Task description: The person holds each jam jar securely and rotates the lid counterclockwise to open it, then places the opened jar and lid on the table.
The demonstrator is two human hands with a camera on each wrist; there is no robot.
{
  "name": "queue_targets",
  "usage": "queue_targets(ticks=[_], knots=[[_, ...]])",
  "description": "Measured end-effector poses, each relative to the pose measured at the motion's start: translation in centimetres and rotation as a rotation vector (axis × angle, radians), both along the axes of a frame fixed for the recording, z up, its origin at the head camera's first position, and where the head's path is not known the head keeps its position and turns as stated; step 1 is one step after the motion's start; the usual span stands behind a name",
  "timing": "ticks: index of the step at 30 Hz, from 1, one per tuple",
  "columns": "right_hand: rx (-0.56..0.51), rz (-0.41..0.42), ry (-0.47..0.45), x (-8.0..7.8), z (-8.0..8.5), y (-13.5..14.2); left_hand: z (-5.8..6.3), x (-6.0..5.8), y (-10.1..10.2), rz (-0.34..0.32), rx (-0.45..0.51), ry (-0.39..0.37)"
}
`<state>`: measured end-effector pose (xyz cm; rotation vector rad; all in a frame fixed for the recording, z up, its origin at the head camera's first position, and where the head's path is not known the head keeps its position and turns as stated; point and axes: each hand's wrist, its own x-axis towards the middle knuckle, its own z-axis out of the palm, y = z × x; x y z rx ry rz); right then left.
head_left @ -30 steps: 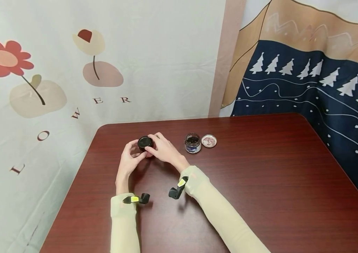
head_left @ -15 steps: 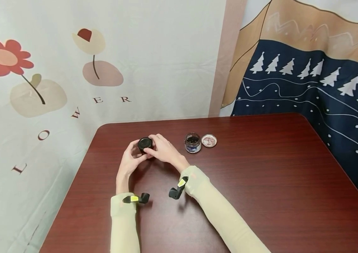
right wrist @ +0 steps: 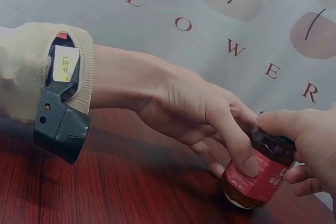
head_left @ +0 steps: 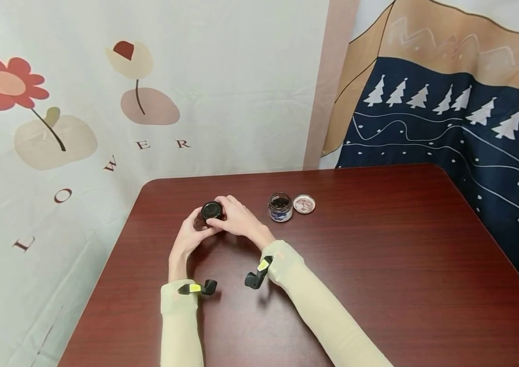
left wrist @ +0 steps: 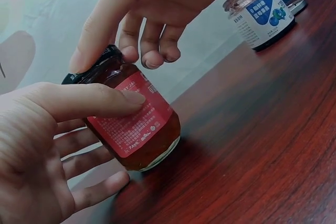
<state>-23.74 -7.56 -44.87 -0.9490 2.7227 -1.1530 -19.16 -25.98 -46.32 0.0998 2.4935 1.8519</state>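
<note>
A jam jar (left wrist: 147, 121) with a red label stands between both hands near the table's far left side. My left hand (head_left: 187, 237) grips its glass body, the thumb lying across the label in the left wrist view. From above, my right hand (head_left: 239, 218) pinches the black lid (head_left: 211, 210), which sits on the jar's mouth. Part of the jar's base is hidden, and I cannot tell whether it rests fully on the wood.
To the right stands an uncapped jar (head_left: 280, 211) with a blueberry label and dark contents. Its loose lid (head_left: 304, 204) lies beside it, inner side up. The brown table (head_left: 378, 265) ends at a printed curtain (head_left: 241, 102).
The jar's lid has shifted slightly towards me, with the fingers of both hands moving a little around the jar. The other jar and its lid have stayed put.
</note>
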Motion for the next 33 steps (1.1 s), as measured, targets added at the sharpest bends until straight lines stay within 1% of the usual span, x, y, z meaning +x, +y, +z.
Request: queue_targets(ticks=[3,4,9,11,15,18,21,24,27,33], knots=[[0.015,0.006,-0.003,0.1,-0.1,-0.1,-1.1,-0.4,-0.3,-0.009,0.022,-0.003],[0.019,0.008,-0.005,0.1,-0.1,-0.1,-1.3,-0.4,-0.3,-0.015,0.026,-0.004],[0.029,0.015,-0.017,0.2,-0.1,-0.2,-1.7,-0.4,-0.3,-0.042,0.057,-0.007],[0.030,0.016,-0.017,0.1,-0.1,-0.2,-1.7,-0.4,-0.3,-0.047,0.049,-0.012],[0.016,0.016,-0.002,0.0,-0.2,-0.2,-1.7,-0.4,-0.2,-0.056,-0.010,-0.029],[-0.021,0.011,0.005,0.0,-0.3,-0.2,-1.6,-0.4,-0.1,-0.064,-0.077,-0.046],[-0.062,0.006,0.002,0.0,-0.3,-0.2,-1.6,-0.4,-0.1,-0.061,-0.109,-0.067],[-0.082,0.005,0.003,0.1,-0.3,-0.2,-1.6,-0.4,-0.2,-0.054,-0.125,-0.058],[-0.085,0.005,0.015,0.1,-0.4,-0.2,-1.8,-0.4,-0.3,-0.041,-0.156,-0.017],[-0.084,0.023,0.044,0.0,-0.8,-0.1,-1.9,-0.3,-0.3,0.022,-0.195,0.045]])
